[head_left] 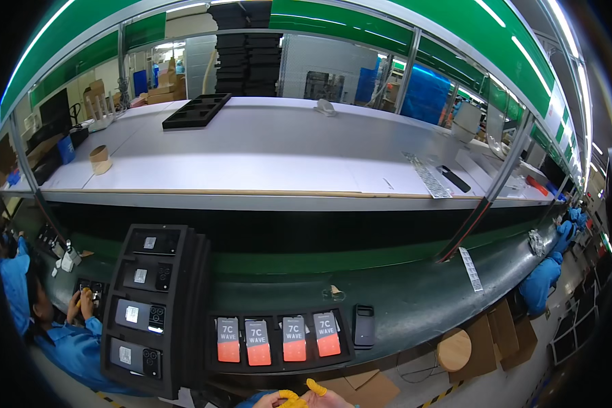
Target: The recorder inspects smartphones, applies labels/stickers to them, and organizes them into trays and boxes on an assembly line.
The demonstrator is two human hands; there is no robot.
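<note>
Head view: tray (277, 345) slots spaced the orange-grey pieces (294, 338), probably against scuffs; left hand (270, 400) and right hand (328, 400) nearly met below, couldn't tell if holding anything.

The lower edge cuts off left hand (273, 399) and right hand (325, 399)

Rubbery yellow finger covers (317, 387) are brightening the person's left hand (268, 400) and right hand (330, 400). Four flat rectangular cards (294, 338) are showing grey upper parts with pale lettering and orange-red lower parts, split along a slant; the shallow compartmented plastic tray (347, 344) is framing them in black. Four rectangular dark-grey phones (141, 315) are bearing white stickers and black camera blocks. The long smooth bench top (411, 296) is gleaming dark green, the flat upper shelf (251, 156) is looking pale grey-white, a co-worker's cloth sleeve (75, 343) is showing blue.
</note>
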